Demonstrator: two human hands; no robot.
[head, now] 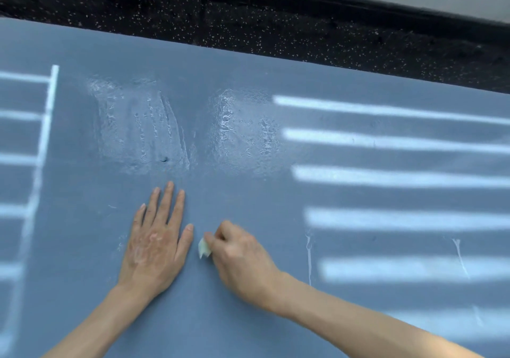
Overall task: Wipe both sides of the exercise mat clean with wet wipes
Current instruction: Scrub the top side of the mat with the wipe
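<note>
flat blue-grey foam exercise mat (248,316): wet streaks at 12 o'clock | left hand (154,243): fingers straight, pressing it | right hand (240,255): pinching small crumpled white wet wipe (204,248)

Probably a gym or exercise room. A blue-grey foam exercise mat (248,65) lies on black white-speckled rubber flooring (276,35), edged by a black skirting board (358,3).
</note>
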